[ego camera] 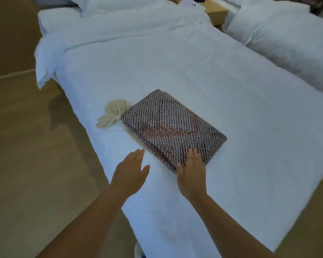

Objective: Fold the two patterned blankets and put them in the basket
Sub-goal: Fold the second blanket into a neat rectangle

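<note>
A patterned blanket, grey weave with reddish lines, lies folded into a compact rectangle on the white bed. Cream tassels stick out from its left corner. My right hand rests flat, fingers together, on the blanket's near corner. My left hand hovers open just left of the blanket, above the bed sheet, holding nothing. No second blanket and no basket are in view.
The bed's left edge drops to a tan floor. White pillows lie at the head. A second white bed stands at the right, with a wooden nightstand between them.
</note>
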A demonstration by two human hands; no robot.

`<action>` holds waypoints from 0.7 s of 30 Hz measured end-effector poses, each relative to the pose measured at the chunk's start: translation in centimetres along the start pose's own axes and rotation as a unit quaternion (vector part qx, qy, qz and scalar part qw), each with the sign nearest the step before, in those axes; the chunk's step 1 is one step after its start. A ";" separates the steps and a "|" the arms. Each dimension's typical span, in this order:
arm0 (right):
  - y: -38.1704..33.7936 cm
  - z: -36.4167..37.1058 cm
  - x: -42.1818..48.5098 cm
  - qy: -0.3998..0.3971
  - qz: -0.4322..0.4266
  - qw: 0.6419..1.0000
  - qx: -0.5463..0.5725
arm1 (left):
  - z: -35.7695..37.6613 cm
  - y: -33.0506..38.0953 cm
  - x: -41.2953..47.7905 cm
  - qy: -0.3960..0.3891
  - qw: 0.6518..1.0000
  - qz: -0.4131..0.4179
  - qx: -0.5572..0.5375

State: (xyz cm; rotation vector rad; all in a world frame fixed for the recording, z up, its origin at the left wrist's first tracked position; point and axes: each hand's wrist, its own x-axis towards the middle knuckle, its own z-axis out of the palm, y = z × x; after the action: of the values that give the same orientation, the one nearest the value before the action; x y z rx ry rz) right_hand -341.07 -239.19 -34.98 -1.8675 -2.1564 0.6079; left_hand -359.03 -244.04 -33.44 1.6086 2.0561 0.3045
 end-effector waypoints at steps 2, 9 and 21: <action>0.1 0.1 1.1 0.015 0.019 1.000 0.003 | -0.6 0.6 1.7 -0.010 0.999 0.027 0.023; 1.0 1.6 8.4 0.077 0.120 0.990 0.011 | -0.7 2.9 12.0 -0.018 0.987 0.128 0.091; -0.9 5.5 18.5 0.075 0.160 0.984 0.034 | 2.2 5.6 25.4 -0.106 0.951 0.279 0.084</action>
State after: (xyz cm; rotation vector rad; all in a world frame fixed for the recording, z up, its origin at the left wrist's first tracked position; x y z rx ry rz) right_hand -347.27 -221.97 -41.30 -2.1630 -1.7355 0.5702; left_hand -357.50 -218.56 -39.03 2.2090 1.4680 0.1413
